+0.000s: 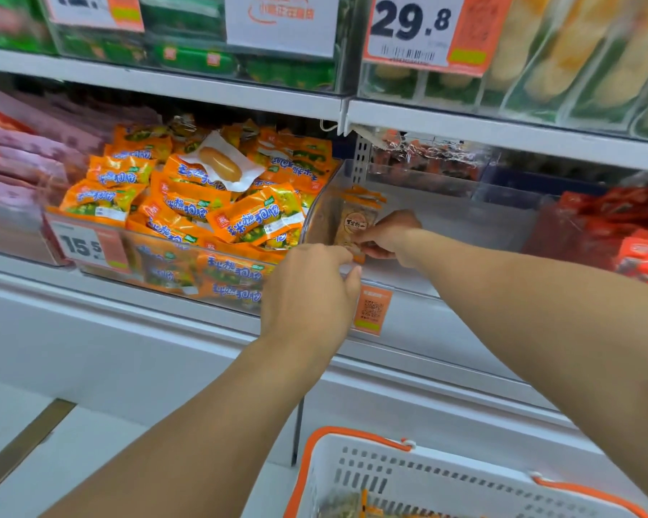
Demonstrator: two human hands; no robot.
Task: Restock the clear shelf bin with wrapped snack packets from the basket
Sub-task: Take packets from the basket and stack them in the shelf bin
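2 bare forearms, no sleeves; left hand point(309, 289), right hand point(384, 233) ungloved.

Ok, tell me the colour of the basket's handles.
Orange, on the white slotted plastic basket; seen in the head view.

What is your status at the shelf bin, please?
Both hands, left and right, pinching one snack packet inside clear bin. Basket below. Nothing blocking.

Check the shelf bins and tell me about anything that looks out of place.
One stray: a white packet showing a plain sausage lies tilted on top of the orange packets in the bin left of the one being filled. It matches nothing around it, so it looks misplaced. Nothing looks spilled or torn.
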